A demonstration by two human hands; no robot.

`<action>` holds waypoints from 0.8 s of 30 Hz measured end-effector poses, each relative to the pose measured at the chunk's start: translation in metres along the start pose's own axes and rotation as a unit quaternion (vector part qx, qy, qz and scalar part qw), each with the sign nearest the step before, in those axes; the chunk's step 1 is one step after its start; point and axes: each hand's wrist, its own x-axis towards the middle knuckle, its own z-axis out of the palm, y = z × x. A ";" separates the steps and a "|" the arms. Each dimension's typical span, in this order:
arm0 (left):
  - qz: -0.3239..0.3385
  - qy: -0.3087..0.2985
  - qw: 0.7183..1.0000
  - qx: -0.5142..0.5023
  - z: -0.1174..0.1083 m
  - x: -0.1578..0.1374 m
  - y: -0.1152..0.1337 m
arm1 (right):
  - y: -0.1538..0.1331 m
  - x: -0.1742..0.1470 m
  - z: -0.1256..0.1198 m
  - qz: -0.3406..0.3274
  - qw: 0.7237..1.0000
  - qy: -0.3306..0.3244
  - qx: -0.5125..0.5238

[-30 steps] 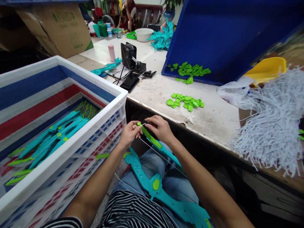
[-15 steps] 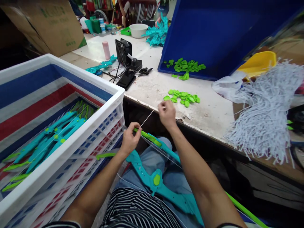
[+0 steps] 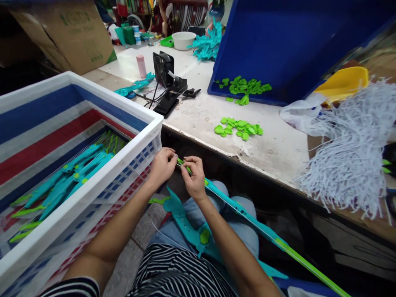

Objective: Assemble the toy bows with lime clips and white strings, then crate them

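Across my lap runs a toy bow (image 3: pixel 241 207), with a teal body, green limb ends and a white string along its length. Pinched on its far green tip is my left hand (image 3: pixel 163 166), near the crate's corner. Just beside it, my right hand (image 3: pixel 194 177) has thumb and fingers closed at the white string (image 3: pixel 178 163) by the tip; the fingers partly hide the string's end. A second toy bow (image 3: pixel 185 227) with a green centre piece lies lower on my lap, partly under my right forearm.
At left, a white crate (image 3: pixel 123 159) holds several finished-looking bows (image 3: pixel 77 177). The table edge lies ahead, with green plastic pieces (image 3: pixel 241 128), a small black fan (image 3: pixel 163 68) and a blue bin (image 3: pixel 278 49). White strings (image 3: pixel 349 156) hang over the edge at right.
My right hand has come down and left from above the table edge, where it held the string taut, to beside my left hand. The bow has shifted and its long side shows more.
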 end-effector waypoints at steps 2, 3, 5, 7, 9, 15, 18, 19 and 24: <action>0.025 0.001 0.999 0.041 -0.004 -0.003 0.003 | 0.003 0.003 0.001 0.022 1.000 0.014 0.009; 0.008 -0.009 1.000 0.019 -0.004 -0.006 0.004 | 0.003 0.005 0.002 0.033 0.999 0.019 0.015; -0.052 -0.034 0.996 -0.067 -0.002 -0.009 0.006 | 0.001 0.008 0.002 0.052 0.998 0.033 0.030; -0.108 -0.053 0.983 -0.139 0.000 -0.011 0.008 | -0.003 0.012 0.003 0.061 0.996 0.050 0.045; -0.141 -0.073 0.974 -0.161 0.000 -0.010 0.010 | -0.006 0.015 0.003 0.053 0.995 0.070 0.048; -0.193 -0.140 0.958 -0.158 -0.006 -0.006 0.019 | -0.004 0.018 0.009 -0.023 0.996 0.092 0.004; -0.204 -0.088 0.961 -0.163 0.000 -0.007 0.020 | -0.002 0.016 0.009 -0.031 0.996 0.080 -0.002; -0.211 -0.064 0.960 -0.171 0.002 -0.008 0.019 | -0.002 0.016 0.008 -0.032 0.997 0.074 -0.003; -0.240 -0.090 0.947 -0.195 0.002 -0.002 0.020 | -0.001 0.022 -0.004 -0.074 0.996 0.042 -0.029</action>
